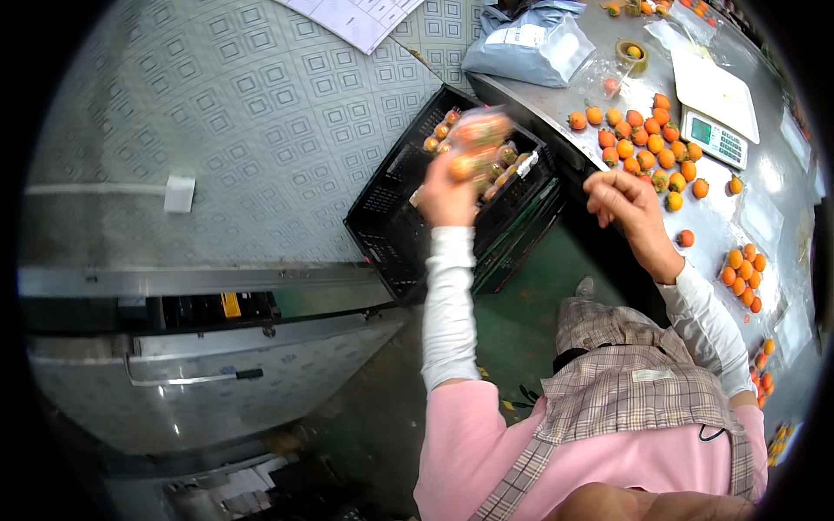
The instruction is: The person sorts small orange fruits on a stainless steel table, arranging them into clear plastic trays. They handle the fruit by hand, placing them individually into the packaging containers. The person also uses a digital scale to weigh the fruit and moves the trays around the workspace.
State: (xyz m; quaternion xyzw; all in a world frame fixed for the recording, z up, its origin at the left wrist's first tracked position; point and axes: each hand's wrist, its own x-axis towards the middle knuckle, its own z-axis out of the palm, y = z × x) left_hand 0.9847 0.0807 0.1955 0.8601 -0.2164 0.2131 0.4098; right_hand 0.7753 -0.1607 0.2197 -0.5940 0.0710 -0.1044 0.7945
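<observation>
My left hand [446,195] grips a clear plastic pack of small orange persimmons [481,130], blurred by motion, above a black plastic crate [384,195]. More wrapped persimmons [500,170] lie inside the crate along its right side and far end; the pack and hand hide some of them. To the right, my right hand [625,205] hovers by the steel table's edge, fingers loosely bent, nothing visible in it. Just beyond it, many loose persimmons [645,146] are spread on the steel table [710,215].
A digital scale [720,140] with a white platform stands behind the loose fruit. Near the crate's far corner sit a grey plastic mailing bag [528,49] and a tape roll [631,55]. A grouped pack of persimmons [743,277] rests at right. Left is a patterned surface [260,130].
</observation>
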